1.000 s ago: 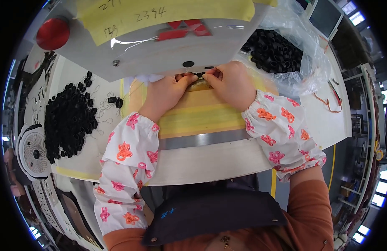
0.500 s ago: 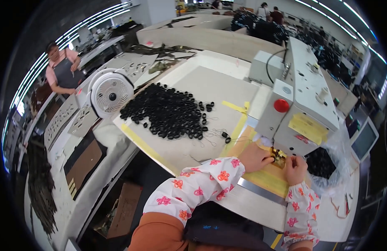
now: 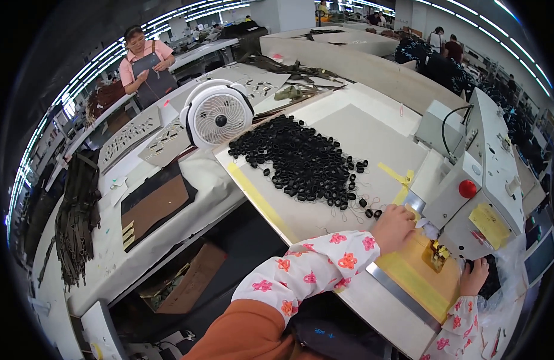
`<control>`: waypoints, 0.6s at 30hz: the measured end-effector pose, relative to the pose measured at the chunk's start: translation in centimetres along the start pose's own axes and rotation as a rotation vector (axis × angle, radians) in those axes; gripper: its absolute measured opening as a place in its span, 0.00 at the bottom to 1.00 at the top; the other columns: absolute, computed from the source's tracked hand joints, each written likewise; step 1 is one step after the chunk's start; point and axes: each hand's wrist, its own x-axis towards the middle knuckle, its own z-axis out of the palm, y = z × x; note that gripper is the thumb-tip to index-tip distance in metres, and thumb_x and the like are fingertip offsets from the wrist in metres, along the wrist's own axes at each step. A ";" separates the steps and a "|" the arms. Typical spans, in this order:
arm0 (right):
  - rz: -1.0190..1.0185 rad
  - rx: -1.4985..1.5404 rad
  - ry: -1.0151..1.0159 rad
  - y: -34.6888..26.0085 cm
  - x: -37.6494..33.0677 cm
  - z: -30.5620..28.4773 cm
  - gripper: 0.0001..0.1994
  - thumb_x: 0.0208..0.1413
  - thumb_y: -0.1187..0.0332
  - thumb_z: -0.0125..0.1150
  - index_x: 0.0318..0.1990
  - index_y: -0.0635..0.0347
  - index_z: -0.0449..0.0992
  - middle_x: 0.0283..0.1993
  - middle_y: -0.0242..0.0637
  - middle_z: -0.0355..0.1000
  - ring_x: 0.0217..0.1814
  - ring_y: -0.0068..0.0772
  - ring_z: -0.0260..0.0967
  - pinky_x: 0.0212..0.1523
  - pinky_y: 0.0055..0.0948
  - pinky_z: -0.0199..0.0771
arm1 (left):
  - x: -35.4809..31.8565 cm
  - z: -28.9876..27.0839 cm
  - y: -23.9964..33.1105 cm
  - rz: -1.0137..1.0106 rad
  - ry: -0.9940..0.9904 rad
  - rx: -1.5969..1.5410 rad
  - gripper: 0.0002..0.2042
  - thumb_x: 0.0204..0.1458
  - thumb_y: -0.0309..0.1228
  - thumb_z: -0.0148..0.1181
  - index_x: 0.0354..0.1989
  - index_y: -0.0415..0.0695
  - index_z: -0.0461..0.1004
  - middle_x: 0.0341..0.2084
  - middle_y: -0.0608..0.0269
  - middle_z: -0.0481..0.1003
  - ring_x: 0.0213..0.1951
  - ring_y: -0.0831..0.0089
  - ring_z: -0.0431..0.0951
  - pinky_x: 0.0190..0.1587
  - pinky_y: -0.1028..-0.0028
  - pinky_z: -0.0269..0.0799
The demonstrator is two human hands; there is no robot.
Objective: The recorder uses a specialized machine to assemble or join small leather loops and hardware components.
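My left hand point(image 3: 395, 228) is palm down beside the sewing machine's work plate, next to a few loose black loops point(image 3: 373, 213); its fingertips are hidden under it. A heap of small black fabric loops point(image 3: 295, 159), with trailing threads, lies on the table to its left. My right hand point(image 3: 473, 278) is right of the plate, with thumb and fingers apart, at the edge of a dark pile point(image 3: 491, 279) in clear plastic. Between the hands is the machine's brass-coloured clamp point(image 3: 436, 255), and neither hand touches it. Whether it holds a loop I cannot make out.
The grey sewing machine head point(image 3: 493, 180) with a red button point(image 3: 467, 188) stands at the right. A white fan point(image 3: 220, 118) is beyond the heap. Olive straps point(image 3: 78, 222) hang at the left. A co-worker point(image 3: 146, 69) stands at the far left.
The view has turned left. My hands have come away from the clamp and parted: the left toward the loose loops, the right toward the dark pile in plastic.
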 end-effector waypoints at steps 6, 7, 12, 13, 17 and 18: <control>0.000 -0.114 0.028 -1.1 -0.1 0.2 0.14 0.38 0.72 0.56 0.37 0.62 0.70 0.35 0.42 0.66 0.39 0.44 0.61 0.38 0.39 0.58 | 0.6 4.4 4.4 0.160 -0.178 -0.017 0.14 0.43 0.35 0.53 0.32 0.36 0.70 0.37 0.51 0.68 0.45 0.60 0.66 0.50 0.59 0.55; -0.017 -0.103 0.047 -1.1 -0.4 0.3 0.12 0.38 0.73 0.55 0.35 0.62 0.71 0.33 0.42 0.67 0.38 0.44 0.61 0.38 0.39 0.58 | 0.7 4.1 4.6 0.126 -0.268 -0.035 0.13 0.41 0.34 0.54 0.31 0.37 0.69 0.33 0.51 0.69 0.44 0.58 0.66 0.48 0.60 0.56; -0.029 -0.055 0.082 -1.9 -0.5 -0.4 0.11 0.39 0.75 0.54 0.35 0.63 0.70 0.33 0.41 0.66 0.39 0.44 0.61 0.39 0.38 0.58 | -0.1 5.9 1.7 0.221 0.167 -0.007 0.12 0.42 0.36 0.54 0.32 0.41 0.69 0.32 0.54 0.68 0.39 0.58 0.67 0.46 0.63 0.58; -0.023 -0.057 0.092 -1.9 -0.6 -0.5 0.11 0.39 0.75 0.54 0.34 0.63 0.70 0.32 0.41 0.66 0.39 0.44 0.60 0.40 0.38 0.57 | 0.0 5.7 1.4 0.226 0.161 -0.008 0.12 0.42 0.36 0.54 0.32 0.41 0.69 0.32 0.54 0.68 0.39 0.58 0.67 0.46 0.63 0.58; -0.057 0.001 0.117 -1.6 -0.6 -0.6 0.10 0.39 0.76 0.54 0.34 0.62 0.68 0.31 0.40 0.64 0.37 0.43 0.60 0.41 0.37 0.57 | 0.7 4.0 0.9 -0.102 -0.119 -0.227 0.13 0.44 0.37 0.53 0.35 0.42 0.69 0.32 0.56 0.68 0.40 0.59 0.66 0.46 0.65 0.59; -0.054 0.003 0.121 -1.6 -0.5 -0.6 0.10 0.39 0.76 0.54 0.34 0.62 0.68 0.31 0.40 0.64 0.37 0.43 0.60 0.41 0.37 0.57 | 0.7 3.6 1.2 -0.028 -0.058 -0.109 0.13 0.44 0.36 0.53 0.35 0.43 0.69 0.32 0.55 0.68 0.40 0.58 0.66 0.46 0.65 0.60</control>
